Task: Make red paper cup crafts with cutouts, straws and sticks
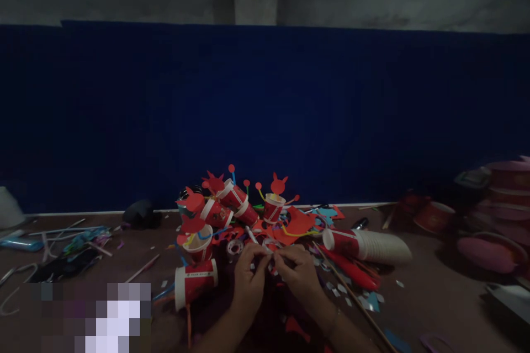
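My left hand (251, 276) and my right hand (298, 271) meet at the front middle of the table, fingertips pinched together. Something small and pale may be between them, too small and dim to name. Just beyond my fingers lie a tape roll (235, 247) and red paper pieces (300, 223). A red paper cup (196, 281) rests on its side left of my left hand. Behind it stands a cup (199, 244) with a red paper shape. Another upright cup (274, 207) carries a red eared cutout (279, 183) and bent stems with round red ends.
A long stack of nested paper cups (383, 246) lies to the right, near a thin wooden stick (356, 300). Paper scraps (342, 288) litter the table. Coloured pipe cleaners (89, 237) are heaped at left. A blue partition (265, 116) rises behind the table.
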### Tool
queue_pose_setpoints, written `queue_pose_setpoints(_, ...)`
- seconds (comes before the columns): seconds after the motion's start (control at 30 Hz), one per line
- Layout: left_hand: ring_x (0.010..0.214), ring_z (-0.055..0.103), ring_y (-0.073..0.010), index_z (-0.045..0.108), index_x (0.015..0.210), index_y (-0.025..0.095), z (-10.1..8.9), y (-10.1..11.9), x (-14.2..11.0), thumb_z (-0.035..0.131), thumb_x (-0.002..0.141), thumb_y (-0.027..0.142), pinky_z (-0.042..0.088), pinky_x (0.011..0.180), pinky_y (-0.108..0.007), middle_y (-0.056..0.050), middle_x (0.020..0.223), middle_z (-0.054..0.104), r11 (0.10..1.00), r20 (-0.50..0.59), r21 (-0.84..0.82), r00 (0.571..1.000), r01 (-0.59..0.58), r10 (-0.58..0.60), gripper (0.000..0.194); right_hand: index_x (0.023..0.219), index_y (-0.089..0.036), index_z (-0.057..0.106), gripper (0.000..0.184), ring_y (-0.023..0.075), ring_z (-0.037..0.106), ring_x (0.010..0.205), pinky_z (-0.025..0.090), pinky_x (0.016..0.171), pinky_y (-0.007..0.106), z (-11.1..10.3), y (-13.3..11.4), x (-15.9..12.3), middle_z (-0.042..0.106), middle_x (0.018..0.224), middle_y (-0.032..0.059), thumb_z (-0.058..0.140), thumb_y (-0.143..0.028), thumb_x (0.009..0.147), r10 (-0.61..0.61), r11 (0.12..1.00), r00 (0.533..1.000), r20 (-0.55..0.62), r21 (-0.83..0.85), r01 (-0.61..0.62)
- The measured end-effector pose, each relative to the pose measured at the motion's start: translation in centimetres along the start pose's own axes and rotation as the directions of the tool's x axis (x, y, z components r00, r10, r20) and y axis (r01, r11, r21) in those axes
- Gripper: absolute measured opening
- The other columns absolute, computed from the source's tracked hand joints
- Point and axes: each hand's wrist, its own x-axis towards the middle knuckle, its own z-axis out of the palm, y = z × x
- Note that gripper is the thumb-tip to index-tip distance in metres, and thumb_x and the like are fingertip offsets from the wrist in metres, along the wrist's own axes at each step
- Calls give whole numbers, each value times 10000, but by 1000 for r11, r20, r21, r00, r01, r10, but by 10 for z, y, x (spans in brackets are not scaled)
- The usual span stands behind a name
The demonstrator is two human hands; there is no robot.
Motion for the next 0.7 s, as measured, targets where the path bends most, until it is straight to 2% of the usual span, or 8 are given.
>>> queue_pose_setpoints(0.13, 678, 540, -152, 577, 700, 193, -1, 2, -1, 559, 785, 213, 430, 637, -244, -7, 717, 576, 1000, -12, -25, 1000, -5, 5, 90, 482, -165, 600, 309, 113, 437, 435, 336, 442, 214, 1, -7, 2, 506, 425, -21, 480, -276, 745, 130, 980, 990, 54, 143, -136)
queue_pose_setpoints(0.33, 681, 543, -157, 563, 719, 191, -3, -1, -1, 547, 793, 217, 436, 657, -255, -6, 711, 570, 1000, -12, 5, 1000, 24, -24, 80, 584, -173, 660, 290, 122, 473, 499, 363, 552, 236, -7, -13, 4, 577, 503, -12, 488, -277, 793, 17, 999, 993, 114, 37, -21)
queue_pose_setpoints(0.43, 690, 542, -159, 561, 729, 189, -2, -3, -1, 542, 796, 229, 435, 667, -259, -5, 716, 569, 999, -17, -5, 998, 54, -54, 81, 559, -167, 623, 348, 113, 437, 490, 340, 550, 237, -7, -12, 4, 530, 490, -24, 452, -295, 834, 0, 1000, 988, 152, 15, -2)
queue_pose_setpoints(0.6, 686, 526, -154, 562, 717, 188, -1, -5, -1, 549, 794, 246, 417, 662, -249, 5, 704, 561, 995, -6, -33, 995, 98, -98, 97, 494, -165, 571, 363, 106, 390, 468, 315, 504, 227, -5, -10, 4, 457, 453, -28, 464, -306, 810, 36, 996, 992, 123, 78, -46)
queue_pose_setpoints(0.7, 655, 505, -144, 562, 691, 187, 1, -2, -1, 571, 775, 252, 406, 634, -233, 17, 671, 543, 990, -10, -80, 993, 117, -118, 107, 477, -162, 561, 333, 105, 374, 464, 312, 479, 225, -3, -11, 5, 440, 445, -26, 502, -332, 757, 131, 968, 985, 114, 201, -152)
